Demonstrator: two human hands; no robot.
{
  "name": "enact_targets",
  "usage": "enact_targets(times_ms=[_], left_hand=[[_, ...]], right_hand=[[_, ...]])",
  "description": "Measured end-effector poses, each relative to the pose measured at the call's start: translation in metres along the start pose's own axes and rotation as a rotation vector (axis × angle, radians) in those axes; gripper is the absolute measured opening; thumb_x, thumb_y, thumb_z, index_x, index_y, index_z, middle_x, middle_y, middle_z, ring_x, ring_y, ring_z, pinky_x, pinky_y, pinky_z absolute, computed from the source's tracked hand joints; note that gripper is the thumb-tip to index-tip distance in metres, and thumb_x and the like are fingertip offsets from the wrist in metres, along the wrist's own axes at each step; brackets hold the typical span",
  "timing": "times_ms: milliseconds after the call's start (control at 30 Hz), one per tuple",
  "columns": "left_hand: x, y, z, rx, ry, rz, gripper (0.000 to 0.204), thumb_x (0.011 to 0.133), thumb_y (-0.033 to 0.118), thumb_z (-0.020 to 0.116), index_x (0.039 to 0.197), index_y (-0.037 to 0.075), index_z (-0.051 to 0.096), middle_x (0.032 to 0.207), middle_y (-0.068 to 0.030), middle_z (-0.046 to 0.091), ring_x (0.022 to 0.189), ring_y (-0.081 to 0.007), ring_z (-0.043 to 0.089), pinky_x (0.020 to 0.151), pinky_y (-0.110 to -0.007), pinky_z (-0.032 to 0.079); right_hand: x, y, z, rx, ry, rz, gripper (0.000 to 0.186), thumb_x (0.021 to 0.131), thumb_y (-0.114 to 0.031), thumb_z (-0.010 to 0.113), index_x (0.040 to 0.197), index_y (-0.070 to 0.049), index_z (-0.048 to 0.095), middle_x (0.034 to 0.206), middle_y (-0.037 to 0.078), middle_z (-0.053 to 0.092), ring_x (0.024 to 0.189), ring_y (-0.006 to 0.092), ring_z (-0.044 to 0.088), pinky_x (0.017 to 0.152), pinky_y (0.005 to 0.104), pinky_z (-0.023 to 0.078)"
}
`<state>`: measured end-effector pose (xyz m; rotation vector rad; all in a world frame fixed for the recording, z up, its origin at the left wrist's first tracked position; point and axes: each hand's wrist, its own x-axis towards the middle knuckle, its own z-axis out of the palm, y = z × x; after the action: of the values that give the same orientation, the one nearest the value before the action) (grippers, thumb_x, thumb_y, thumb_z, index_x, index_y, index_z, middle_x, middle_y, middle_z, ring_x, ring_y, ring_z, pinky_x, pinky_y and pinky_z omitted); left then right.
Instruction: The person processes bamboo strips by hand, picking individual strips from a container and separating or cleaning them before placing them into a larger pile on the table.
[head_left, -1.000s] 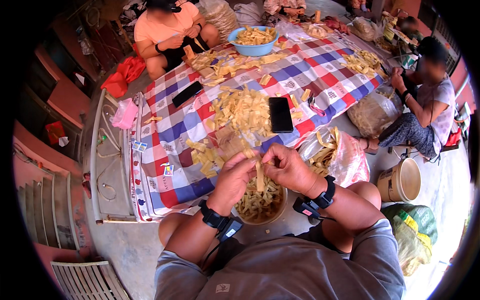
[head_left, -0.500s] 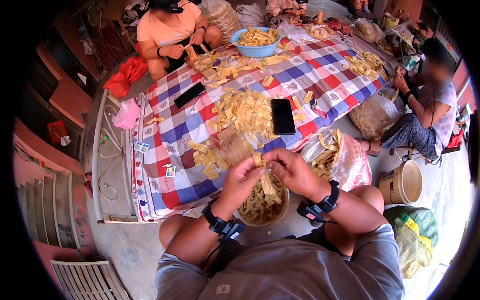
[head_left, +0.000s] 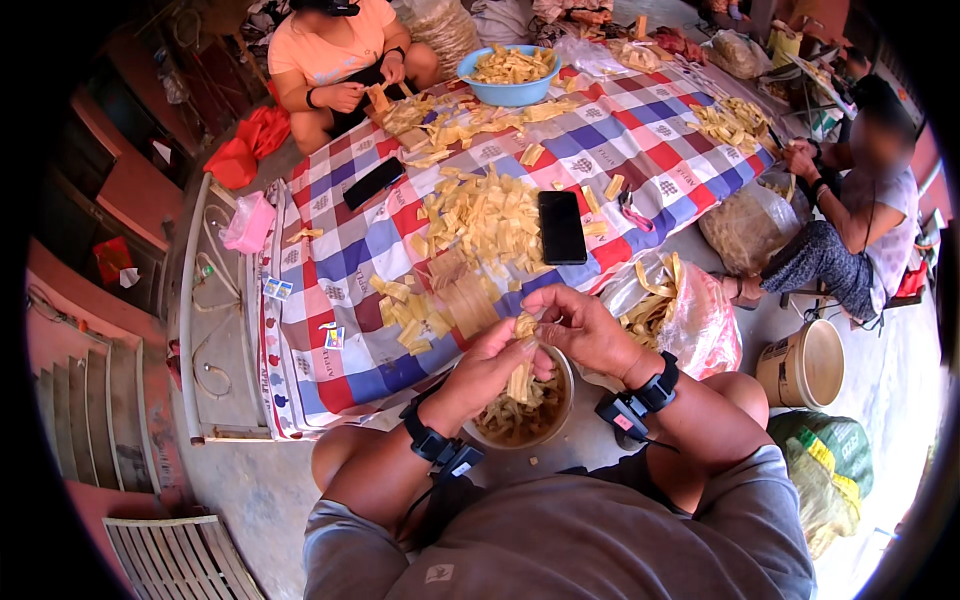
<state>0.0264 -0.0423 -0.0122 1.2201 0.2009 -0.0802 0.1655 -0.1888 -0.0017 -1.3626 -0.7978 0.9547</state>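
Your left hand (head_left: 488, 358) has its thumb and fingers pinched tight on a yellow strip (head_left: 521, 383). Your right hand (head_left: 577, 327) pinches the bent top of that same strip. Both hands are close together, and the strip hangs down between them, over the bowl (head_left: 570, 392). The bowl is at six o'clock from your hands, with lots of cut bits inside.

At ten o'clock, just past your hands, a wood board (head_left: 468, 308) lies on the checked cloth (head_left: 345, 378). A pink bag (head_left: 705, 335) of strips sits at three o'clock, and a bucket (head_left: 820, 362) is farther out that way.

A big pile (head_left: 480, 215) of bits is between eleven and twelve o'clock. A black phone (head_left: 562, 228) lies beside it, near one.

Farther off, a blue tub (head_left: 510, 94) full of strips stands at twelve. One person (head_left: 325, 55) sits at eleven and another (head_left: 885, 215) at two.
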Motion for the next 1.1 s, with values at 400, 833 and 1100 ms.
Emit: enact_targets(times_ms=[400,833,1100], left_hand=[[-0.001,0.005,0.004,-0.06,0.192,0.059,0.018,0.102,0.016,0.052,0.119,0.01,0.049,0.074,0.0005,0.052,0.061,-0.0085,0.05,0.056,-0.023,0.043],[-0.01,0.016,-0.004,-0.04,0.088,0.187,0.029,0.09,-0.001,0.044,0.116,0.011,0.042,0.077,-0.0031,0.051,0.064,-0.0097,0.048,0.059,-0.024,0.04],[-0.011,0.023,0.003,0.148,0.075,0.215,0.058,0.088,-0.002,0.041,0.143,0.011,0.03,0.081,-0.0003,0.049,0.065,-0.0063,0.039,0.06,-0.02,0.033]], right_hand=[[-0.003,-0.001,0.021,-0.145,0.192,-0.268,0.045,0.087,0.003,0.063,0.128,-0.004,0.048,0.085,0.001,0.058,0.073,0.0069,0.056,0.064,0.0232,0.047],[-0.004,-0.004,0.02,0.026,0.085,-0.118,0.026,0.094,-0.001,0.063,0.119,-0.001,0.056,0.083,0.0,0.059,0.075,0.0056,0.056,0.065,0.0232,0.047],[-0.009,-0.019,0.021,-0.504,0.239,-0.342,0.012,0.096,-0.012,0.062,0.092,0.0,0.065,0.075,0.005,0.062,0.072,0.0091,0.059,0.064,0.0287,0.049]])
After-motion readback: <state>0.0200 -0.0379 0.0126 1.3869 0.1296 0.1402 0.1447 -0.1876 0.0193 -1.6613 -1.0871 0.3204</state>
